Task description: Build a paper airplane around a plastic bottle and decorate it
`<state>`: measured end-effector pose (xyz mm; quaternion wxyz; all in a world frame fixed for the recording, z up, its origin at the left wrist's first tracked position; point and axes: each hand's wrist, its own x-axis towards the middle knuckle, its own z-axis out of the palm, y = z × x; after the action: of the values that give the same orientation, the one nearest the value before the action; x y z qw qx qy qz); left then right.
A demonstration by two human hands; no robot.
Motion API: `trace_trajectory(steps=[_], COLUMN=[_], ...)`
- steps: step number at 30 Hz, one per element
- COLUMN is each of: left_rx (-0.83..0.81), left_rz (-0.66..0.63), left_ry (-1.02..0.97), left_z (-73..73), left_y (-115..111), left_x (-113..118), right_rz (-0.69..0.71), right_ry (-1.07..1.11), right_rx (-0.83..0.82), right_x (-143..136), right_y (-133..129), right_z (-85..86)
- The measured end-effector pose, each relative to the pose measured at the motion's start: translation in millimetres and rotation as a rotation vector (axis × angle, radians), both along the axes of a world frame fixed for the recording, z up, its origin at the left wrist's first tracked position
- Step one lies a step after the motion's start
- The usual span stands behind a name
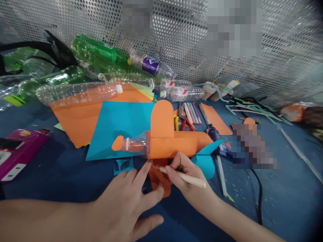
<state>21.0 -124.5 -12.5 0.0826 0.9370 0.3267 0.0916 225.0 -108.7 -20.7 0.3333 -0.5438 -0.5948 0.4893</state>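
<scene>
The aeroplane-shaped model of clear plastic bottle and orange paper (pixel 179 144) is lying before you on the dark blue tabletop (pixel 63 181), its bottle neck pointing to your left. Your right hand (pixel 188 174) is holding a slim, cream-coloured pen (pixel 195 180) in a closed finger grip, and the pen is slanting toward the rounded orange paper wing on the near side (pixel 166 192). Your left hand (pixel 133 190) is gripping nothing; its fingers are spreading apart, with one fingertip lying on this wing and another near its root. You are probably marking the wing, so it is better to be pressing the paper flat on both sides of the stroke, and to be moving the pen lightly, because thin paper may be bending or pulling at its joint. Be watching also that the left fingers are not standing in the path of the pen. The pen's tip is hard to make out, and I cannot tell if it is leaving a line. Your hands and a shadow are covering part of the wing, its joint is unclear, and blurred square patches are hiding something on the right side.
</scene>
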Motion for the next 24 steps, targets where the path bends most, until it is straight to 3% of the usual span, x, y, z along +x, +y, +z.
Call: trace_trajectory(steps=[24], left_rx=[0.005], left_rz=[-0.008], left_ry=[0.008], left_z=[-2.3], left_y=[1.5], left_x=[-1.3], right_rz=[-0.053], right_ry=[0.01], right_rx=[-0.004], right_x=[1.9], right_y=[-1.7], right_z=[-4.1])
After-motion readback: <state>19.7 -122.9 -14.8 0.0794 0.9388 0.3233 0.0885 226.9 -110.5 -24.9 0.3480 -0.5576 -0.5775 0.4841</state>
